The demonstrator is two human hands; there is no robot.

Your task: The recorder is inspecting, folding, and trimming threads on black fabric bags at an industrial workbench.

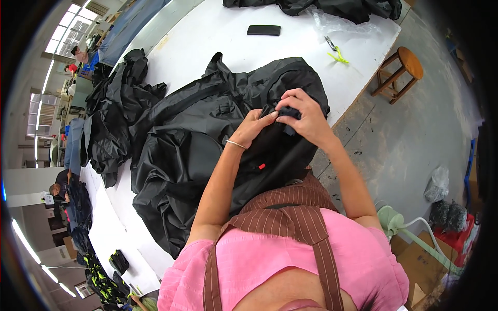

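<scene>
Garment [192,135] under close handwork, seemingly midway

The left hand [251,127] pinches black cloth between thumb and fingers. Just beside it, the right hand [308,118] curls thumb and fingertips closely around a small dark bunch of cloth [290,115]. The black, shiny garment lies directly beneath both hands and spreads to their left across a white desk [192,44]. A small red tag [262,166] shows just below the hands. Beyond them lie a dark phone [263,30] and, farther right, hand snips [330,43] beside a yellow-green cord [340,56]. Another black heap [116,103] sits well to their left.

Work on this one spot looks under way, not complete. The fingers hide what is already done there; the rest lies loose, neither smoothed nor folded. How much is left cannot be told.
</scene>
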